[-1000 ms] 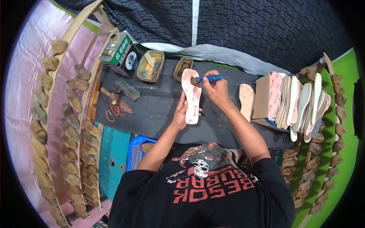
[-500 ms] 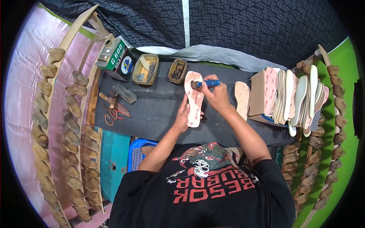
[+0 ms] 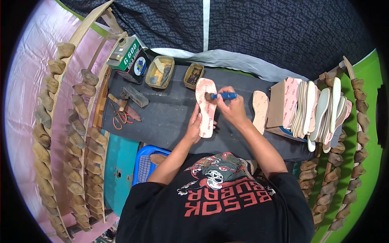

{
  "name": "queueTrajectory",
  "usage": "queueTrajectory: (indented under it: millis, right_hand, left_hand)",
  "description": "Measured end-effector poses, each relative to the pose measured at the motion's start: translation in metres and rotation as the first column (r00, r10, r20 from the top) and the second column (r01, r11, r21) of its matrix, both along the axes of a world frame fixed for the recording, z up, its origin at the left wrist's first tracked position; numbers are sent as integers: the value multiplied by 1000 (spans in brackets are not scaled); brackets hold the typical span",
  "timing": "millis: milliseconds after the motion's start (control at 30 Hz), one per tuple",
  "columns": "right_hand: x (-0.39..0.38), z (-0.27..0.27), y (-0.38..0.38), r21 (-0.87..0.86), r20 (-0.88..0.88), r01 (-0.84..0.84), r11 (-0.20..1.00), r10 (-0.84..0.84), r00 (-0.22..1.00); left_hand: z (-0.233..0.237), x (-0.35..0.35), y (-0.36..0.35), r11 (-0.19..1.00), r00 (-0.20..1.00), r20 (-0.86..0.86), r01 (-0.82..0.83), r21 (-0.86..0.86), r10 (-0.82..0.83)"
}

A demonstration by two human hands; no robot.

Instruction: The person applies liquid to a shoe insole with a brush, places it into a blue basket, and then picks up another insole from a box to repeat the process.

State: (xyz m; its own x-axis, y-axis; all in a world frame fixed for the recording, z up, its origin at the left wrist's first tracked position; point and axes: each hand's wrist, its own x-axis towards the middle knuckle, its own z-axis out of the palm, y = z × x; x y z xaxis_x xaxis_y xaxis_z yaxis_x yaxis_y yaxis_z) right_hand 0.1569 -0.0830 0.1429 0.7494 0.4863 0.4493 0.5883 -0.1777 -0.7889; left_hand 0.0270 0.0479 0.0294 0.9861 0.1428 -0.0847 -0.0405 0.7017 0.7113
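Note:
My left hand [image 3: 195,128] holds a pale pink insole [image 3: 207,115] with red print from beneath, its fingers wrapped round the lower half. The insole stands lengthwise over the dark table. In my right hand [image 3: 232,106] is a brush with a blue handle [image 3: 227,96]. Its brown bristle end touches the upper part of the insole, which looks darker and smeared there. Another insole [image 3: 260,111] lies on the table to the right of my right hand.
Beyond the insole sit a small tub [image 3: 193,76] and a larger tub [image 3: 159,73], beside a green and black can [image 3: 129,60]. Scissors [image 3: 119,120] and tools lie left. A box [image 3: 280,106] with stacked insoles stands right; shoe-last racks [image 3: 83,141] flank the table [image 3: 162,125].
The brush in my right hand has moved slightly down the insole. The whole view has shifted and tilted a little.

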Motion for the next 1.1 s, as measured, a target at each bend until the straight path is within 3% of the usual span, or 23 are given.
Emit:
queueTrajectory:
  millis: [100,267,400,700,900,1100]
  right_hand:
    - [-11,1,-15,-86,-38,18,996,-21,999]
    - [13,-3,-20,-31,-4,131,991,-131,991]
    - [32,4,-17,-16,20,127,992,-127,992]
    - [10,0,-31,-175,-67,96,980,-109,992]
    - [29,3,-26,-119,19,148,982,-147,989]
    - [11,6,-30,-136,-10,127,983,-129,992]
  left_hand:
    - [-3,1,3,999,999,5,-37,-31,37]
    - [-4,-2,-2,998,999,-6,41,-46,-42]
    - [-3,-1,-11,995,995,4,98,-17,-98]
    - [-6,-1,-7,997,998,-2,69,-38,-69]
    - [-12,-2,-17,991,994,-7,109,-75,-109]
    - [-10,-2,-10,994,997,-10,78,-71,-79]
